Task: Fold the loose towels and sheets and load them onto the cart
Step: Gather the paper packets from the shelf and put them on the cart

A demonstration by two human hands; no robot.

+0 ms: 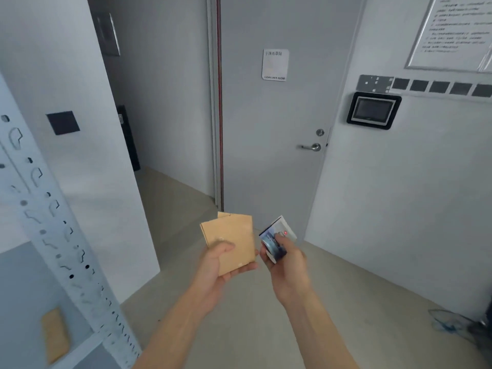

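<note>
Hands meet in front of a closed grey door [274, 123]. The left hand [221, 265] holds a tan envelope [230, 241], a flat paper packet: its thumb lies curled over the near face, low on the left, and the fingers pass underneath, their tips showing past the envelope's lower right edge. Most of the packet stands clear above the thumb, tilted a little to the left, with a second flap peeking out behind the top edge.

Just beside it, the right hand [286, 259] grips a small card [277, 237] with blue and white print, blurred beyond reading. The thumb presses on the card's face and the fingers curl round behind it; the upper half of the card sticks out above the fingertips. Card and envelope are near each other but apart.

No towel, sheet or cart can be made out.

A sign [275, 65] on the door reads "CLEAN LINEN ROOM", and a lever handle [310, 147] sits lower right on it. A wall panel [374, 110] with a dark screen hangs to the right. A perforated white rack post [53, 222] runs down the left, with another tan packet [56, 335] lying behind it.
</note>
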